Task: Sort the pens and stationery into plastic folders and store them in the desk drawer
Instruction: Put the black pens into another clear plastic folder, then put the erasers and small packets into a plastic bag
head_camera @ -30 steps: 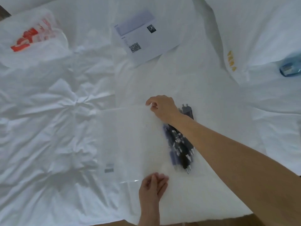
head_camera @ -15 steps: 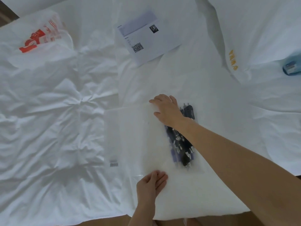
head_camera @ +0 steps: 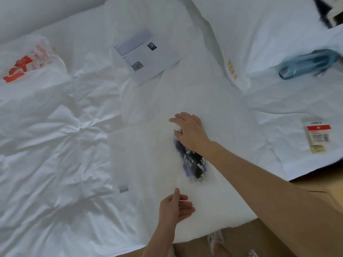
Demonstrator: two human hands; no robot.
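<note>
A clear plastic folder (head_camera: pixel 141 160) with a small barcode sticker lies flat on the white bed sheet. A bundle of several dark blue and black pens (head_camera: pixel 194 164) lies at the folder's right side, blurred, tips pointing toward me. My right hand (head_camera: pixel 189 130) rests palm down on the pens' far ends, fingers spread and fairly straight. At the folder's near edge my left hand (head_camera: pixel 175 206) pinches the plastic between raised thumb and fingers. Whether the pens lie under the folder's top sheet I cannot tell.
A printed sheet with a QR code (head_camera: pixel 146 56) lies beyond the folder. A white bag with red print (head_camera: pixel 27 65) is far left. A blue transparent object (head_camera: pixel 306 64) and a red-labelled packet (head_camera: pixel 318 138) lie right. The bed edge and wooden floor (head_camera: pixel 306 210) are near me.
My right hand went from the folder's far corner onto the pens, which shifted left toward the folder. My left hand's thumb lifted from flat on the folder's edge.
</note>
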